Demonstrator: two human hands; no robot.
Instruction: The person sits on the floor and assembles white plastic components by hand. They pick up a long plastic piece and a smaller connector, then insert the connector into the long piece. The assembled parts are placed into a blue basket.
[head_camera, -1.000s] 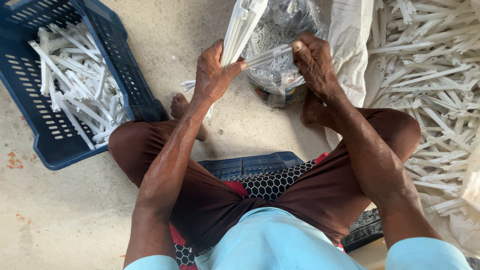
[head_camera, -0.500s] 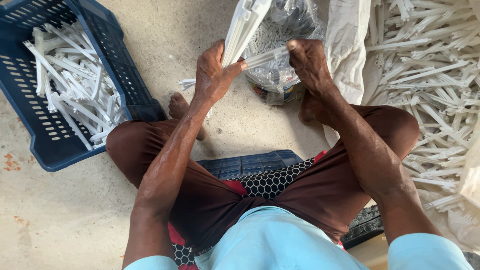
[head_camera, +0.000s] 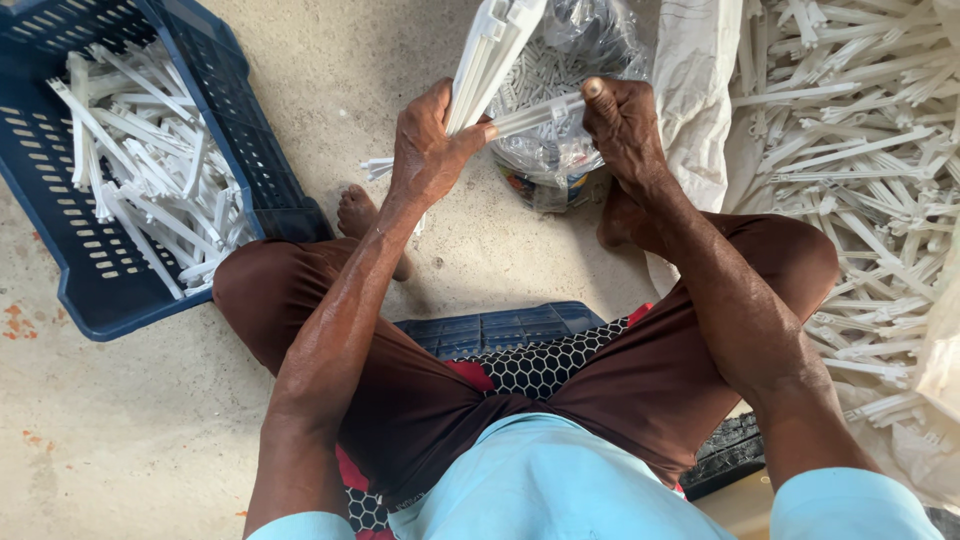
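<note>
The left hand (head_camera: 428, 150) is clenched around a bundle of white plastic strips (head_camera: 492, 55) that rises above its grip. The right hand (head_camera: 622, 125) pinches one strip (head_camera: 535, 113) crosswise against the bundle. The strips look light, stiff and smooth, so they are best gripped mid-length, tightly bunched.
</note>
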